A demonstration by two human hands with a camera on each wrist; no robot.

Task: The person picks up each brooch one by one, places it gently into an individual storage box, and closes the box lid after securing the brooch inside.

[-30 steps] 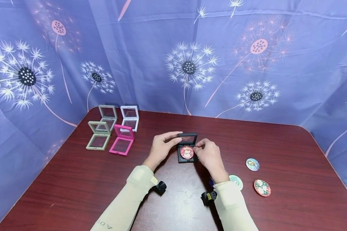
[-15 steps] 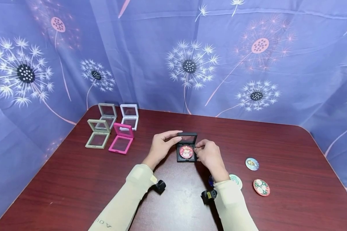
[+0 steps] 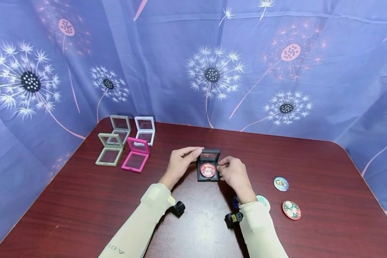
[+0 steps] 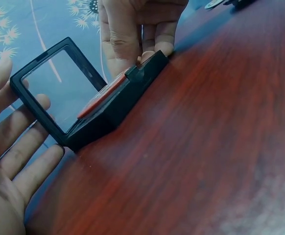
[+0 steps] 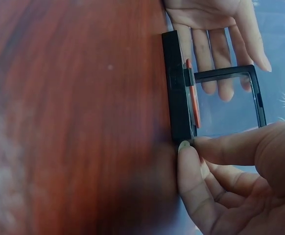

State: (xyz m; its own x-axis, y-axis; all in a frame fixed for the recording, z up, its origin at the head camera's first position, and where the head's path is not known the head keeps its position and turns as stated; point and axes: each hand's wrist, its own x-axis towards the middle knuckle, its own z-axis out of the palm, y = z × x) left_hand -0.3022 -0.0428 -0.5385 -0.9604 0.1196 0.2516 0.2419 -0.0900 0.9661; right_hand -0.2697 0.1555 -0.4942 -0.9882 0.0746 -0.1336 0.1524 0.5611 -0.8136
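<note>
A black display case with a clear window stands open on the table, its lid raised. In its base lies a round red badge, which sits slightly tilted and proud of the rim in the right wrist view. My left hand is at the lid's left side, fingers extended behind the window and thumb apart from the frame. With thumb and index finger, my right hand pinches the right edge of the base; its other fingers curl beneath.
Four open empty frames stand back left: grey, white, green, pink. Right of my right forearm lie a blue badge, a red-and-green badge and a mint badge, partly hidden by the sleeve.
My left thumb has shifted from the front of the lid up toward its top corner. My right fingers have slid from beside the badge to the edge of the base.
</note>
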